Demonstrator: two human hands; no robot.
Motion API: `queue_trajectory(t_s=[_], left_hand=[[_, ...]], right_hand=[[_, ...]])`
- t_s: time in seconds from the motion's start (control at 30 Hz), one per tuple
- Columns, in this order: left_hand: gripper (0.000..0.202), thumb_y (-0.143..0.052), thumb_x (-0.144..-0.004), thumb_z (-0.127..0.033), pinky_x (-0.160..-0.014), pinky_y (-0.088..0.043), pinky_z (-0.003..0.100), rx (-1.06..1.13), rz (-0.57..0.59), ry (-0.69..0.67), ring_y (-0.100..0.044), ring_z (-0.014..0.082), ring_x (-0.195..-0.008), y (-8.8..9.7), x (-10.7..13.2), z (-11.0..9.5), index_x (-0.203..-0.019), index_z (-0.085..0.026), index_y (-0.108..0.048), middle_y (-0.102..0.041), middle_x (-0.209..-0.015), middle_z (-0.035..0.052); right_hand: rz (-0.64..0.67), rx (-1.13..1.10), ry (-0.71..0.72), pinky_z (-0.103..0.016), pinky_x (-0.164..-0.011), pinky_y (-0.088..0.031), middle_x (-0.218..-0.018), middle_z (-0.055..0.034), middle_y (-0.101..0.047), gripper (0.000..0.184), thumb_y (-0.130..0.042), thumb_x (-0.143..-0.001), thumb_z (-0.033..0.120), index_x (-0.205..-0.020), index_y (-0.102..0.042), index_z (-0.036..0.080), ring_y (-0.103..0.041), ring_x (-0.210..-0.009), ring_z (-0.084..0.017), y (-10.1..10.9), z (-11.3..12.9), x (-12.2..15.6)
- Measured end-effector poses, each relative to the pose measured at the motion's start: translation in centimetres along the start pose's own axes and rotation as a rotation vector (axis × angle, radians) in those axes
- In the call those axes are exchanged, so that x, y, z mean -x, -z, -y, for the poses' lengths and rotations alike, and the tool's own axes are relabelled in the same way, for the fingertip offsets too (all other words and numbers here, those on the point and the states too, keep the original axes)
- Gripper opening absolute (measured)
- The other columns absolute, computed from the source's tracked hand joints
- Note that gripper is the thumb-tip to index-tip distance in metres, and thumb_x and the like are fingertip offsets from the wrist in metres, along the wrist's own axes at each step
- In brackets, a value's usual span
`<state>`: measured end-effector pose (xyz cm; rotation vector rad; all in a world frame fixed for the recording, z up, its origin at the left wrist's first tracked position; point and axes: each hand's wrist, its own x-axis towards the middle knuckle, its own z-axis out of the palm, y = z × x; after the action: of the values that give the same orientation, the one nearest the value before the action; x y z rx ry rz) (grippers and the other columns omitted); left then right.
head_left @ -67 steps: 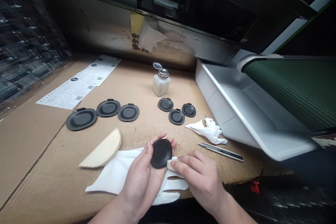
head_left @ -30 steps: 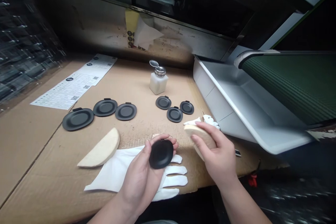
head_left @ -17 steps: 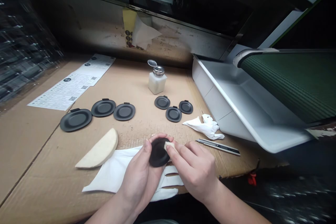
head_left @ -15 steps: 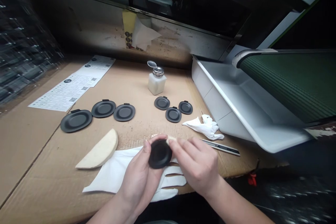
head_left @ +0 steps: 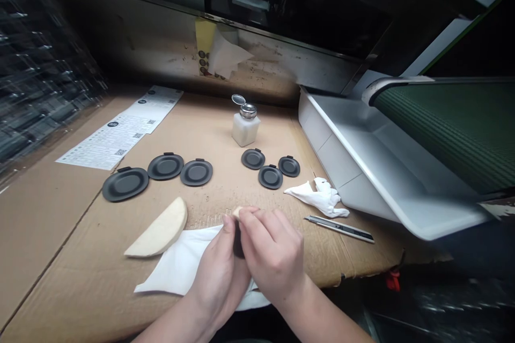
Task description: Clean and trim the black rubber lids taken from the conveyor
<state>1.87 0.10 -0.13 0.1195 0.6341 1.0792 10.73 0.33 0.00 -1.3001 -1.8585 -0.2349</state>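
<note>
My left hand (head_left: 219, 265) is closed around a small black lid-like disc (head_left: 238, 246), most of it now covered by my fingers. Pinched in my right hand (head_left: 273, 252) is a small cream piece of sponge (head_left: 237, 213), pressed at the disc's upper rim. Beneath both hands lies a white glove (head_left: 181, 265) on the cardboard. A larger cream half-round sponge (head_left: 159, 229) rests to the left of it. Beyond the hands lie three larger black discs with tabs (head_left: 164, 166) and three smaller ones (head_left: 270, 177).
A square dispenser bottle (head_left: 245, 127) with its cap flipped up stands at the back. Printed sheets (head_left: 108, 139) lie at left. On the right are a crumpled white glove (head_left: 319, 196), a utility knife (head_left: 341, 228), a grey bin (head_left: 354, 171) and a green conveyor belt (head_left: 450, 128).
My right hand has moved left along the disc's rim with the sponge piece, hiding most of the disc. The view has shifted slightly, and the knife's blade end now shows.
</note>
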Motion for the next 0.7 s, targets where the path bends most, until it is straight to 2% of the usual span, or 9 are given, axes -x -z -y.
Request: queue_trajectory(t_s=[0.1, 0.23, 0.33, 0.4, 0.5, 0.6, 0.7], left_hand=[[0.029, -0.047, -0.087, -0.032, -0.100, -0.035, 0.037, 0.016, 0.003, 0.002, -0.051, 0.0236, -0.113, 0.0, 0.1, 0.0, -0.099, -0.015, -0.066, -0.067, -0.105, 0.0091], [0.039, -0.039, -0.089, -0.041, -0.100, -0.034, 0.038, 0.027, 0.086, -0.014, -0.049, 0.0248, -0.115, 0.0, 0.1, -0.1, -0.104, -0.014, -0.064, -0.065, -0.108, 0.0095], [0.042, -0.036, -0.089, -0.044, -0.101, -0.033, 0.039, 0.041, 0.079, 0.029, -0.049, 0.0250, -0.115, 0.0, 0.1, -0.3, -0.100, -0.015, -0.065, -0.066, -0.105, 0.0089], [0.043, -0.036, -0.089, -0.045, -0.101, -0.032, 0.039, 0.050, 0.078, 0.042, -0.050, 0.0251, -0.114, 0.0, 0.0, -0.3, -0.098, -0.015, -0.065, -0.066, -0.103, 0.0089], [0.041, -0.037, -0.089, -0.045, -0.102, -0.031, 0.037, 0.048, 0.077, 0.017, -0.050, 0.0238, -0.114, 0.0, 0.0, -0.3, -0.098, -0.016, -0.065, -0.065, -0.104, 0.0077], [0.042, -0.038, -0.088, -0.046, -0.103, -0.030, 0.036, 0.036, 0.073, 0.024, -0.049, 0.0237, -0.113, 0.1, 0.2, -0.4, -0.098, -0.016, -0.065, -0.065, -0.104, 0.0076], [0.048, -0.035, -0.087, -0.052, -0.102, -0.032, 0.039, 0.019, 0.098, 0.047, -0.052, 0.0258, -0.109, 0.1, 0.4, -0.4, -0.095, -0.015, -0.066, -0.065, -0.098, 0.0092]], right_hand=[[0.001, -0.126, -0.076, -0.027, -0.066, -0.047, -0.075, -0.0030, -0.064, 0.017, -0.055, -0.082, 0.014, -0.097, -0.063, 0.017, -0.056, -0.070, -0.014, 0.4, 0.1, -1.7], [-0.085, -0.269, -0.172, -0.028, -0.075, -0.049, -0.087, -0.0023, -0.066, 0.021, -0.057, -0.080, 0.010, -0.099, -0.060, 0.020, -0.059, -0.080, -0.014, 2.7, -0.5, -2.3], [-0.002, -0.192, -0.074, -0.027, -0.069, -0.048, -0.082, -0.0031, -0.066, 0.023, -0.057, -0.079, 0.008, -0.100, -0.060, 0.018, -0.058, -0.075, -0.014, 3.4, -0.9, -1.0], [0.063, -0.111, 0.019, -0.027, -0.065, -0.048, -0.079, -0.0039, -0.065, 0.023, -0.057, -0.079, 0.007, -0.100, -0.061, 0.017, -0.057, -0.071, -0.014, 2.8, -1.0, -0.2], [0.075, -0.011, 0.075, -0.026, -0.061, -0.046, -0.074, -0.0044, -0.064, 0.022, -0.056, -0.079, 0.009, -0.099, -0.062, 0.015, -0.055, -0.067, -0.014, 1.4, -0.8, 0.5], [0.090, -0.019, 0.103, -0.027, -0.061, -0.044, -0.073, -0.0050, -0.062, 0.022, -0.055, -0.081, 0.011, -0.102, -0.062, 0.013, -0.054, -0.068, -0.015, 1.0, -0.4, 0.7], [0.203, -0.073, 0.195, -0.028, -0.058, -0.042, -0.071, -0.0040, -0.060, 0.025, -0.052, -0.083, 0.016, -0.108, -0.059, 0.013, -0.052, -0.068, -0.015, 1.6, -0.3, 0.8]])
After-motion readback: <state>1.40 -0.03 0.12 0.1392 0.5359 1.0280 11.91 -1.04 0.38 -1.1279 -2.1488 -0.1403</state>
